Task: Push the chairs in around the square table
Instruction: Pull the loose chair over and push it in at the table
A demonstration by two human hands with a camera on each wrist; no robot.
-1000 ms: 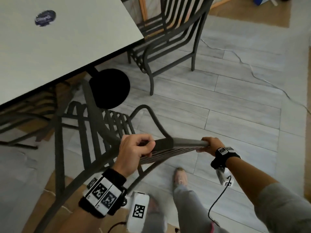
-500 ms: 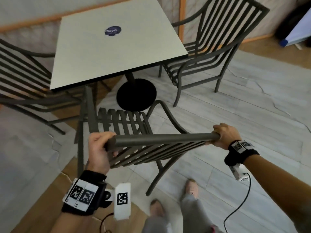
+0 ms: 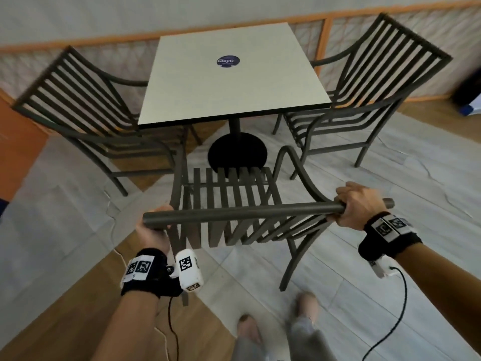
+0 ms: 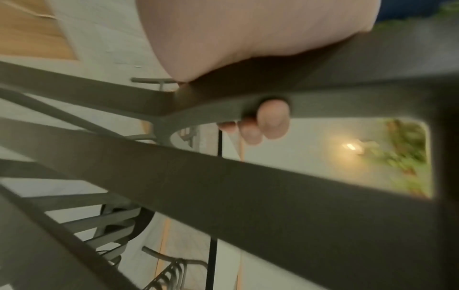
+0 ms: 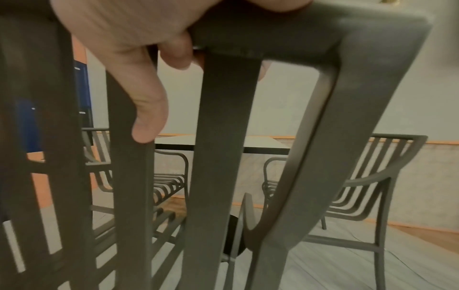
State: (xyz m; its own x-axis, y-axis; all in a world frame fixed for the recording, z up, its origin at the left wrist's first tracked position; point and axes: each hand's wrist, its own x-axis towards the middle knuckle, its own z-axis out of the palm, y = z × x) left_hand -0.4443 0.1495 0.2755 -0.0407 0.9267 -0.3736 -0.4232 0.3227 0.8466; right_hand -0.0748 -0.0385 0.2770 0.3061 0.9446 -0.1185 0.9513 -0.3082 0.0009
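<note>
left hand point(image 3: 153, 231) and right hand point(image 3: 358, 205) each clench one end of the near chair's top rail point(image 3: 242, 213). ahead of both hands the near chair point(image 3: 229, 194) faces the square table point(image 3: 229, 79), seat front short of the table edge, not yet tucked. beyond the left hand, left chair point(image 3: 78, 105); beyond the right, right chair point(image 3: 369, 92); both look partly under. judgement: near chair remains to be pushed; side chairs may need a nudge.

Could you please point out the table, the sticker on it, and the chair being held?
table point(image 3: 197, 95): head view, bare top.
sticker point(image 3: 228, 61): head view, middle.
held chair point(image 3: 242, 212): head view, top rail.
</note>
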